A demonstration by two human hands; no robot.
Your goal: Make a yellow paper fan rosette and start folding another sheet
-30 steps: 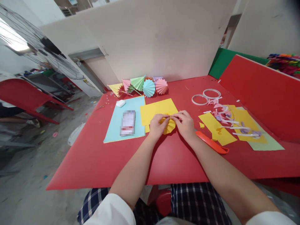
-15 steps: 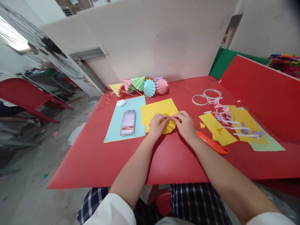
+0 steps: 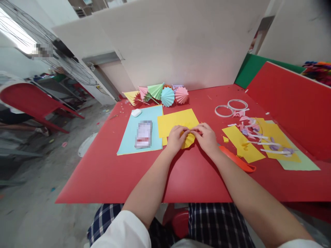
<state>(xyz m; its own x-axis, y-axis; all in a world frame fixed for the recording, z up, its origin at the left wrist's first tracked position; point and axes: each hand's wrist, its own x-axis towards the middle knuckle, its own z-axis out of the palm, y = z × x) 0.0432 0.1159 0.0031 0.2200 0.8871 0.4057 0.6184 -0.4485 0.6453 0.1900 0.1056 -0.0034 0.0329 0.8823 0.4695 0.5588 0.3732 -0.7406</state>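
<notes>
A pleated yellow paper fan [image 3: 189, 141], spread into a round shape, is between my hands over the middle of the red table [image 3: 144, 179]. My left hand [image 3: 177, 138] pinches it near its centre from the left. From the right, my right hand [image 3: 206, 137] pinches it at nearly the same spot, fingertips almost meeting. Part of the fan is hidden behind my fingers. Just beyond it lies a flat yellow paper sheet [image 3: 173, 120]. An orange-handled tool [image 3: 239, 160], partly under my right forearm, rests on the table.
Left of my hands, a phone [image 3: 143, 134] and a white case [image 3: 136, 112] lie on light blue paper [image 3: 125, 137]. Finished paper fans [image 3: 168, 96] stand at the back. Tape rolls [image 3: 224, 111], yellow paper [image 3: 243, 144] and paper scraps [image 3: 249, 127] are on the right. A red board [image 3: 292, 106] borders that side.
The whole view has shifted slightly, so things appear a little further right. Both hands keep their pinch on the yellow fan, with hardly any visible movement.
</notes>
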